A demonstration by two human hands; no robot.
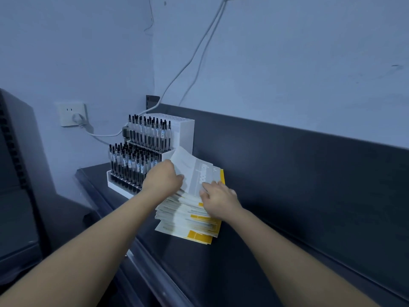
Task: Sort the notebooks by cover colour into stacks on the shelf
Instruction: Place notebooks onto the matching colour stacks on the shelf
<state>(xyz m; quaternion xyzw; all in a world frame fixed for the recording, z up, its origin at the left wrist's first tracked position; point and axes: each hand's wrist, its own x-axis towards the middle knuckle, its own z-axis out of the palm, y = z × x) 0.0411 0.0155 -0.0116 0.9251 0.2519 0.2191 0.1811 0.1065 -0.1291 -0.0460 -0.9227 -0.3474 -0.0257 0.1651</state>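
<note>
While the left hand (162, 181) grips the left edge of a grey-and-white notebook (192, 171), holding it tilted up above the stack of notebooks (188, 220), the right hand (219, 200) lies with curled fingers at that notebook's lower edge, though I cannot tell whether it pinches the cover or only presses there. The stack, its lower covers partly yellow, sits fanned on the dark shelf (243, 262), just right of a white pen rack (141, 151) full of black-capped pens
</note>
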